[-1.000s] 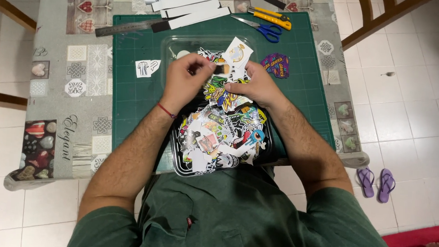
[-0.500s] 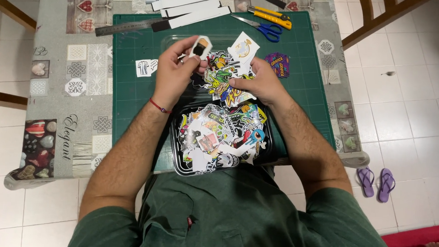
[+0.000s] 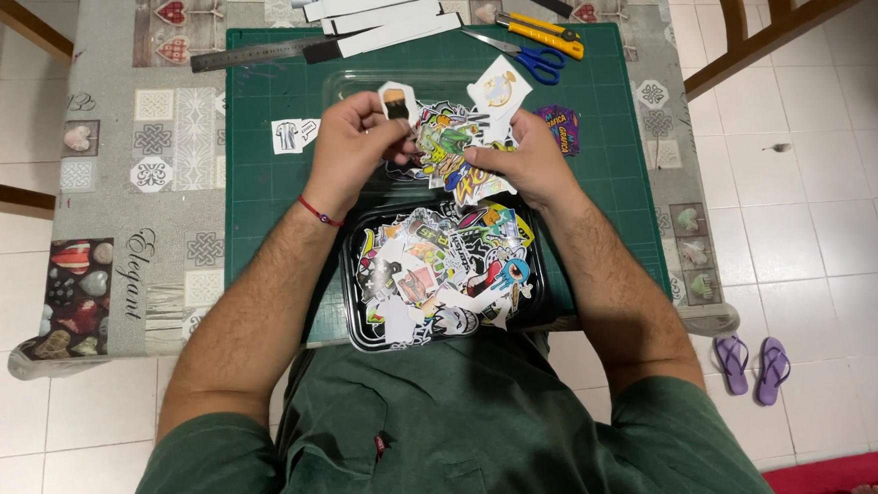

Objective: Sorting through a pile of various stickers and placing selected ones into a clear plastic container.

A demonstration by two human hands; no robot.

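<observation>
My left hand (image 3: 349, 147) pinches a small white sticker with a dark and orange picture (image 3: 395, 101), lifted just above the green cutting mat (image 3: 261, 198). My right hand (image 3: 526, 161) grips a fanned stack of colourful stickers (image 3: 454, 148), with a white sticker bearing a yellow design sticking up at its top. Both hands hover close together over the mat. Below them, at the table's near edge, a black tray (image 3: 349, 277) holds a heap of several mixed stickers (image 3: 438, 272).
A metal ruler (image 3: 254, 55), white paper strips (image 3: 381, 13), blue-handled scissors (image 3: 529, 59) and a yellow utility knife (image 3: 540, 34) lie at the mat's far end. Loose stickers rest on the mat left (image 3: 293, 134) and right (image 3: 560, 128). Purple sandals (image 3: 751, 366) sit on the floor.
My left hand has drawn one small white sticker away from the stack and raised it to the left. My right hand has kept hold of the stack.
</observation>
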